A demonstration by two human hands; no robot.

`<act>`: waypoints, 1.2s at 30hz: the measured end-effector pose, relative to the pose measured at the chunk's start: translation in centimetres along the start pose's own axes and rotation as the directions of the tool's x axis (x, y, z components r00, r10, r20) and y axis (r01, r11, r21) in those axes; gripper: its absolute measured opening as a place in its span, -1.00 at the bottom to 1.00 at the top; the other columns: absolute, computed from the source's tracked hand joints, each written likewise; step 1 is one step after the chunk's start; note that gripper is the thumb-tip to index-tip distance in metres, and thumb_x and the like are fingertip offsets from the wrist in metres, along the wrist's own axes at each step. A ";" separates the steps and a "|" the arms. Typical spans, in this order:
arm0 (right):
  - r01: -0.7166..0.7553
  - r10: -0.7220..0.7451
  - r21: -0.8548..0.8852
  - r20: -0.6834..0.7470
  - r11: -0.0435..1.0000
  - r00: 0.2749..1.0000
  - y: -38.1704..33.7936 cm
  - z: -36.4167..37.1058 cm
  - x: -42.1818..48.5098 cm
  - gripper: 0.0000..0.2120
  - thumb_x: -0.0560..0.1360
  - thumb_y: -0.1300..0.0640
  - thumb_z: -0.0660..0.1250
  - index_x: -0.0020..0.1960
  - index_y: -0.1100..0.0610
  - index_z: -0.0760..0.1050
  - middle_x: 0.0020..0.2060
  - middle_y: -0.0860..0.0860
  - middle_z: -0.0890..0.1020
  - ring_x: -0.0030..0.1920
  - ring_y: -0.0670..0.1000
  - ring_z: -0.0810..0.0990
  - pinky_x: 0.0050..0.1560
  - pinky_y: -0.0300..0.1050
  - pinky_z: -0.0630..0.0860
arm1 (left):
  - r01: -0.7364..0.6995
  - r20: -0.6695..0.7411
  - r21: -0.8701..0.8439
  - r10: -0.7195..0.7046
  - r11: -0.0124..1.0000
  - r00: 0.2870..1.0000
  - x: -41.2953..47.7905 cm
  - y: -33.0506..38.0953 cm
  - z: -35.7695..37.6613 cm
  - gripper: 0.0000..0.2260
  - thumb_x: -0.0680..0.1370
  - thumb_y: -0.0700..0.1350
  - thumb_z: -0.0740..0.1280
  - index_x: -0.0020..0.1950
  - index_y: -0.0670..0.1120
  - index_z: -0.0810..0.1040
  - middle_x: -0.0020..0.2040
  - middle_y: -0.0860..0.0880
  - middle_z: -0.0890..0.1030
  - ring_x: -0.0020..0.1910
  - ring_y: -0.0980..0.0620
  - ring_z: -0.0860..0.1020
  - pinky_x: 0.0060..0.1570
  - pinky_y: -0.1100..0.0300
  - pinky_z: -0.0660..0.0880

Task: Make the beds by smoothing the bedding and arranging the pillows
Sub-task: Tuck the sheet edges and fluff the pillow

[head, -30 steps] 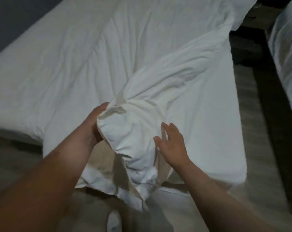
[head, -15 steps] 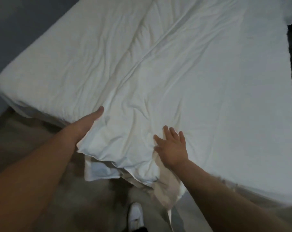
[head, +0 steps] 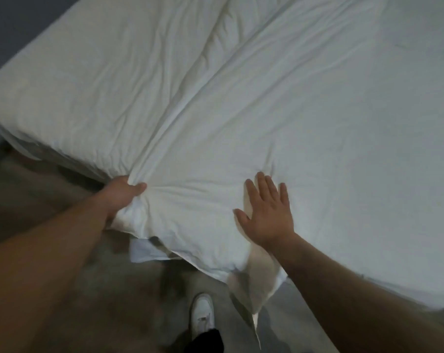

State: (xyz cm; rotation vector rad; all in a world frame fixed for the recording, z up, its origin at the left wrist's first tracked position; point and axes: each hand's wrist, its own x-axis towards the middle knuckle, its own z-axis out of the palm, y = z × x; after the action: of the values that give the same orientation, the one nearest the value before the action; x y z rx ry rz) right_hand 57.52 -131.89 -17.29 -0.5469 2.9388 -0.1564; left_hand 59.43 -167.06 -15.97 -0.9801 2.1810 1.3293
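I am standing at the near edge of the bed, working on the white duvet [head: 279, 110]; it is lying spread across the mattress [head: 19, 138], covering almost all of the visible top.

My left hand [head: 124, 197] is gripping a bunch of the duvet at its near edge; the thumb is lying over the gathered cloth, and the other fingers are curling under it, out of sight. My right hand [head: 266, 215] is lying flat on the duvet, well to the right of the left hand; its fingers are straight and spread, pressing down and holding nothing.

Progress, as judged from the present layout:
- The right half of the duvet is lying nearly flat; only faint wrinkles are showing there.
- A long crease [head: 190, 98] is running diagonally from my left hand toward the far end; the left half is looking more rumpled.
- A loose corner [head: 259, 289] is hanging untidily over the near edge, toward the floor [head: 63, 289], above my white shoe [head: 202, 314].

Remaining work, in my estimate: pulling out the crease, squaring the hanging corner, and arranging the pillows; no pillows are showing in this view, so I cannot tell their condition; no second bed is showing either.
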 end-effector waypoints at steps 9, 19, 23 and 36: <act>0.017 -0.018 0.006 0.468 1.000 0.884 1.3 0.4 3.6 -0.08 0.43 -0.42 0.09 0.56 -0.01 -0.23 0.55 0.05 -0.25 0.55 0.02 -0.26 0.52 0.11 -0.24 | 0.055 -0.295 0.234 0.017 0.971 0.955 2.0 -1.0 4.6 -0.64 0.50 -0.15 0.39 0.21 -0.31 0.48 0.19 -0.33 0.54 0.17 -0.29 0.52 0.17 -0.04 0.47; -0.222 0.066 0.230 0.539 0.948 0.839 3.5 -9.6 -8.0 -0.49 0.54 -0.03 0.20 0.44 0.12 0.28 0.37 0.14 0.37 0.38 0.19 0.34 0.37 0.04 0.32 | -0.064 -0.296 0.507 0.243 0.860 0.924 -11.6 0.8 5.3 -0.46 0.44 -0.06 0.42 0.35 -0.21 0.39 0.33 -0.30 0.40 0.31 -0.30 0.37 0.31 -0.15 0.34; -0.460 0.240 0.300 0.553 0.836 0.797 6.7 -15.0 -14.8 -0.49 0.55 0.03 0.21 0.47 0.09 0.27 0.39 0.14 0.39 0.37 0.16 0.38 0.36 -0.02 0.32 | -0.115 -0.029 0.424 0.141 0.898 0.990 -19.1 5.1 8.7 -0.53 0.45 -0.08 0.42 0.31 -0.21 0.46 0.30 -0.25 0.48 0.25 -0.22 0.47 0.24 0.02 0.38; -0.650 0.448 0.330 0.514 0.684 0.732 23.0 -20.1 -42.8 -0.56 0.56 0.05 0.25 0.41 0.14 0.36 0.35 0.11 0.47 0.34 0.08 0.44 0.29 -0.16 0.33 | -0.497 0.460 0.558 0.251 0.664 0.852 -38.0 10.4 26.4 -0.73 0.48 0.03 0.38 0.13 -0.05 0.56 0.12 0.00 0.57 0.13 0.00 0.52 0.11 0.14 0.41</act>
State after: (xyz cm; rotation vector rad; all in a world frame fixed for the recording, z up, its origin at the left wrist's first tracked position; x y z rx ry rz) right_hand 85.72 -93.43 4.88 0.3811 2.3727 -0.6157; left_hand 76.75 -127.09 2.66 0.0083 2.3537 0.6618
